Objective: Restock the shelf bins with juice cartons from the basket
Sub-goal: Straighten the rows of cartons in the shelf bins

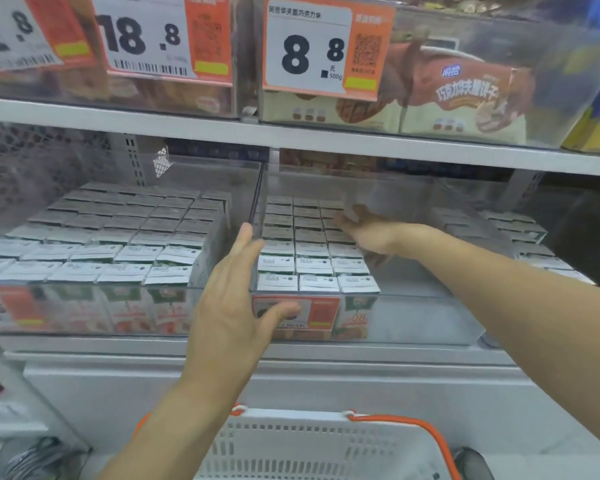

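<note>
Left hand (238, 299) is open, fingers straight and together, thumb spread, held at the front edge of the middle bin (413, 306), just at the divider w/ the left bin (84, 306). It holds nothing. Can't tell if the palm touches the clear front wall.

Right hand (364, 232) reaches in over the middle bin's front edge, fingers stretched out flat, resting on or just above the carton tops at the right side of the cartons (312, 251); contact can't be told. It grips nothing.

Cartons in the middle bin stand upright in 3 columns against its left wall, front to back; the right part of that bin shows bare floor. Left bin is packed w/ cartons across its width. More carton tops show in a bin at the shelf's right edge, blurred.

Basket (291, 445), white w/ orange handles, sits below the shelf at the bottom edge of view; its contents aren't visible.

Upper shelf carries clear bins w/ biscuit packs (465, 98) and price tags (312, 46), one reading 8.8, another 18.8.
</note>
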Action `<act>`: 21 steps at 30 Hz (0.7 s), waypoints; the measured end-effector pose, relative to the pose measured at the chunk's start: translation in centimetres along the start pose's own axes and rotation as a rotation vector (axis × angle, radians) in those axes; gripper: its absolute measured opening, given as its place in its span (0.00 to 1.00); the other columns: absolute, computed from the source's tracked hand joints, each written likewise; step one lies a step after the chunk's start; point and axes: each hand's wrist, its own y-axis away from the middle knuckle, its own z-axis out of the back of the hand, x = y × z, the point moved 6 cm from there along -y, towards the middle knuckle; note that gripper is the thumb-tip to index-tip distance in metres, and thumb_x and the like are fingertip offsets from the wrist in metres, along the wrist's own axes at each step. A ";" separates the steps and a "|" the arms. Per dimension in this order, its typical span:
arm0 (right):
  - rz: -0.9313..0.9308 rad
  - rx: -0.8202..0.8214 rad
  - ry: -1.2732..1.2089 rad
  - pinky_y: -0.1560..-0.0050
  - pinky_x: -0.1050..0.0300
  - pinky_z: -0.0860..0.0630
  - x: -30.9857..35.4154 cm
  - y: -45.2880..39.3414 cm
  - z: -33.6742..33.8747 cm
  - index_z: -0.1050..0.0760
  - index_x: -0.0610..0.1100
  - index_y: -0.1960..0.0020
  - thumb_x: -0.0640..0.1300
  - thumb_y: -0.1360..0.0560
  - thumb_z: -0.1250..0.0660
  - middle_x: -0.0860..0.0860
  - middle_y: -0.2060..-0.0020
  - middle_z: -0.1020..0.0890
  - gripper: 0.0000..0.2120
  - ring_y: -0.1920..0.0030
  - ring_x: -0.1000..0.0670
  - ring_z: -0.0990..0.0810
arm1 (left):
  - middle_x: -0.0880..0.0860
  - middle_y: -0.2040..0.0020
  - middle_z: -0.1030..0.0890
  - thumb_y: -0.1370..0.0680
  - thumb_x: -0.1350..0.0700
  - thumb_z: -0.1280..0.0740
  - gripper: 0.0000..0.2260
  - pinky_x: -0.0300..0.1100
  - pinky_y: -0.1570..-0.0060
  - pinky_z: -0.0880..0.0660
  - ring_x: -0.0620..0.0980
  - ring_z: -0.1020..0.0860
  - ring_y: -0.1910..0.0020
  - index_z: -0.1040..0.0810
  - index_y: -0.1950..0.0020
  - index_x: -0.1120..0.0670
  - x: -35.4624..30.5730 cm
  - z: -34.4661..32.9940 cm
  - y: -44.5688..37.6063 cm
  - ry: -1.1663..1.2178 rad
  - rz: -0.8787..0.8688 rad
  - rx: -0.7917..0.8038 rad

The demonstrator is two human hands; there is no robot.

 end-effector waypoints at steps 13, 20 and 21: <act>0.023 0.093 0.099 0.47 0.51 0.20 0.5 5.1 -1.8 0.47 0.45 0.20 0.70 0.26 0.39 0.48 0.25 0.34 0.45 0.41 0.42 0.18 | 0.49 0.20 0.41 0.30 0.46 0.25 0.38 0.23 0.30 0.48 0.39 0.41 0.25 0.35 0.25 0.57 -0.2 0.1 0.1 -0.037 -0.027 0.058; 0.117 0.134 0.153 0.41 0.50 0.21 0.8 7.8 -2.0 0.49 0.49 0.19 0.69 0.26 0.38 0.51 0.20 0.44 0.44 0.51 0.47 0.14 | 0.53 0.26 0.31 0.27 0.51 0.25 0.32 0.39 0.27 0.39 0.49 0.34 0.27 0.32 0.28 0.57 -0.4 2.3 0.5 -0.077 -0.053 0.011; 0.098 0.126 0.225 0.40 0.50 0.22 0.8 8.1 -1.5 0.49 0.49 0.19 0.71 0.27 0.38 0.50 0.21 0.40 0.46 0.48 0.47 0.14 | 0.53 0.29 0.28 0.27 0.52 0.25 0.29 0.44 0.28 0.36 0.50 0.32 0.29 0.30 0.30 0.58 -0.4 3.1 0.5 -0.080 -0.059 -0.032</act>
